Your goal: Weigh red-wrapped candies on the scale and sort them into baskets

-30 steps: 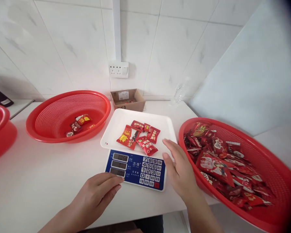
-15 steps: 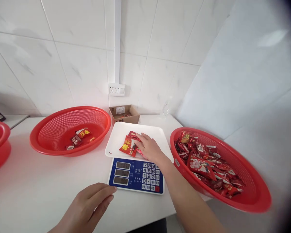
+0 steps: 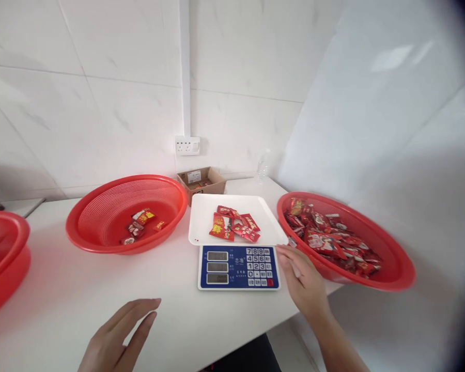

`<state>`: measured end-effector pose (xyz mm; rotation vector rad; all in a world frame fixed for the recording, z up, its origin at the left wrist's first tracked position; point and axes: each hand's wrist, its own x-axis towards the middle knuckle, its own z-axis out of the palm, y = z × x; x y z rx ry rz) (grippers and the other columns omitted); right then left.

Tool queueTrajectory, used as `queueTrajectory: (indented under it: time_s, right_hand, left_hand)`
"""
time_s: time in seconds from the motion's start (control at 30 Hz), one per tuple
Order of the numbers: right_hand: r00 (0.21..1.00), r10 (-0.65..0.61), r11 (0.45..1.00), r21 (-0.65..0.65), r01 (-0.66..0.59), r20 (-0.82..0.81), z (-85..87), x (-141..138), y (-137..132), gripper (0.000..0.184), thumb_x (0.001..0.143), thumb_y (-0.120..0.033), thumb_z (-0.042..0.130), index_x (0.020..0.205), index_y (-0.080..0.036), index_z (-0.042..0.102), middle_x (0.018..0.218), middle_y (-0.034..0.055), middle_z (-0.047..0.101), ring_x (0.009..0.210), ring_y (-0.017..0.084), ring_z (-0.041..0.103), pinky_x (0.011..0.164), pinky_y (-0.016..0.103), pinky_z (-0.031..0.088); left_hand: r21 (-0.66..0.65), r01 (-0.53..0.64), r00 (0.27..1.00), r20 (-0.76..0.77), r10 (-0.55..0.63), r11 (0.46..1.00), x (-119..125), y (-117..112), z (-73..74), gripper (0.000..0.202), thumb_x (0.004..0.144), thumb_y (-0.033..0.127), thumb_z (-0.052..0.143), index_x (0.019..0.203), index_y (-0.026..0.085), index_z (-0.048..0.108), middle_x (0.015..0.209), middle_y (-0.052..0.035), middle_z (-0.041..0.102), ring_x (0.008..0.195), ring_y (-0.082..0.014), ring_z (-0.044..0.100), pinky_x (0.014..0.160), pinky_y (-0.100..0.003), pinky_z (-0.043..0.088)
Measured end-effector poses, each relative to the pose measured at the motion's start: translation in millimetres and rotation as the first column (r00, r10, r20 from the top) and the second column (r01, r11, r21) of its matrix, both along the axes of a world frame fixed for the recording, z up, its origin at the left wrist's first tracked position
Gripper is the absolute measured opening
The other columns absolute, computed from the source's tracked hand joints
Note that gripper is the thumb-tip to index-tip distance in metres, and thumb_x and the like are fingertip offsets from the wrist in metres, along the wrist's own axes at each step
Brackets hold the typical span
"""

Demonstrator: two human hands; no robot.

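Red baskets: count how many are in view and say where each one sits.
3. One red basket sits at the far left edge, partly cut off; one left of the scale; one right of it, holding many packets.

The picture is bright, with soft, even light. A shiny patch of glare sits on the white wall [image 3: 395, 57] at the upper right. The far right edge goes dark. Straight lines bend near the edges. The left hand [image 3: 114, 341] looks a little blurry.
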<state>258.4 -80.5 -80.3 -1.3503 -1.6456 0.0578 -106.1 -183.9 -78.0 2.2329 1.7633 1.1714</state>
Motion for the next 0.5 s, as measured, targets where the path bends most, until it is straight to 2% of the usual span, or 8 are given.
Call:
queueTrajectory:
  time_s: [0.1, 0.13, 0.17, 0.23, 0.3, 0.37, 0.43, 0.5]
  right_hand:
    - [0.999, -0.032, 0.997, 0.076, 0.029, 0.041, -2.2, 9.4, -1.6, 0.028, 0.092, -0.039, 0.051, 0.097, -0.019, 0.071, 0.1, 0.0114, 0.074, 0.095, 0.025, 0.069, 0.085, 0.042, 0.056]
    - [0.998, -0.04, 0.995, 0.088, 0.035, 0.05, -1.1, 11.6, -0.7, 0.028, 0.092, -0.038, 0.051, 0.097, -0.018, 0.071, 0.099, 0.0113, 0.074, 0.094, 0.026, 0.069, 0.084, 0.042, 0.056]
    - [0.997, -0.043, 0.994, 0.102, 0.036, 0.061, 0.5, 13.2, 0.6, 0.029, 0.092, -0.039, 0.051, 0.097, -0.018, 0.071, 0.098, 0.0113, 0.073, 0.093, 0.026, 0.069, 0.082, 0.042, 0.056]
    - [0.997, -0.035, 0.994, 0.109, 0.027, 0.074, 4.3, 14.2, 4.0, 0.029, 0.093, -0.038, 0.051, 0.096, -0.018, 0.07, 0.096, 0.0112, 0.073, 0.092, 0.026, 0.069, 0.082, 0.042, 0.056]
    - [0.998, -0.022, 0.995, 0.101, 0.016, 0.062, 7.4, 14.3, 8.8, 0.026, 0.092, -0.037, 0.053, 0.097, -0.019, 0.07, 0.097, 0.0104, 0.073, 0.093, 0.027, 0.068, 0.084, 0.042, 0.055]
    - [1.0, -0.009, 0.994, 0.11, 0.006, 0.025, 8.4, 17.3, 16.0, 0.023, 0.091, -0.037, 0.056, 0.098, -0.021, 0.071, 0.099, 0.0099, 0.073, 0.094, 0.028, 0.068, 0.086, 0.044, 0.054]
    - [1.0, -0.004, 0.989, 0.145, 0.006, -0.012, 6.8, 27.5, 26.4, 0.023, 0.089, -0.038, 0.058, 0.098, -0.023, 0.072, 0.099, 0.0103, 0.073, 0.093, 0.029, 0.068, 0.085, 0.045, 0.053]
    - [1.0, 0.002, 0.987, 0.164, 0.0, -0.014, 2.3, 46.0, 39.3, 0.024, 0.088, -0.042, 0.059, 0.096, -0.024, 0.073, 0.096, 0.0111, 0.073, 0.09, 0.031, 0.068, 0.082, 0.047, 0.053]
  left_hand:
    - [0.003, -0.137, 0.99, -0.02, 0.137, 0.991, -9.6, 15.8, 6.1, 0.023, 0.092, 0.036, 0.05, 0.111, 0.032, 0.062, 0.109, -0.0043, 0.071, 0.094, -0.0192, 0.071, 0.046, -0.016, 0.054]
    - [0.021, -0.207, 0.978, -0.034, 0.207, 0.978, -15.2, 23.5, 9.3, 0.025, 0.092, 0.036, 0.05, 0.115, 0.031, 0.059, 0.116, -0.0073, 0.068, 0.102, -0.0224, 0.068, 0.045, -0.018, 0.053]
    - [0.041, -0.278, 0.958, -0.057, 0.28, 0.96, -22.3, 32.0, 13.2, 0.029, 0.092, 0.037, 0.05, 0.119, 0.03, 0.056, 0.123, -0.0101, 0.064, 0.11, -0.0258, 0.065, 0.048, -0.02, 0.055]
    - [0.088, -0.417, 0.894, -0.136, 0.426, 0.904, -41.5, 50.4, 22.5, 0.037, 0.092, 0.04, 0.049, 0.127, 0.027, 0.049, 0.132, -0.015, 0.057, 0.122, -0.0317, 0.057, 0.069, -0.033, 0.061]
    - [0.084, -0.537, 0.81, -0.226, 0.541, 0.839, -65.7, 68.4, 34.1, 0.044, 0.094, 0.042, 0.043, 0.133, 0.023, 0.041, 0.139, -0.0183, 0.05, 0.132, -0.0328, 0.048, 0.097, -0.046, 0.053]
    - [0.048, -0.607, 0.752, -0.287, 0.593, 0.793, -92.4, 84.8, 47.7, 0.049, 0.095, 0.044, 0.041, 0.135, 0.017, 0.039, 0.145, -0.0214, 0.043, 0.14, -0.0355, 0.035, 0.11, -0.053, 0.038]
    - [0.003, -0.657, 0.71, -0.335, 0.62, 0.754, -118.4, 99.6, 62.3, 0.056, 0.093, 0.048, 0.042, 0.136, 0.012, 0.039, 0.147, -0.0256, 0.037, 0.142, -0.0448, 0.027, 0.109, -0.064, 0.033]
    - [-0.055, -0.687, 0.685, -0.381, 0.62, 0.725, -140.5, 113.0, 76.1, 0.067, 0.089, 0.055, 0.046, 0.137, 0.009, 0.039, 0.142, -0.029, 0.042, 0.134, -0.0544, 0.034, 0.096, -0.071, 0.039]
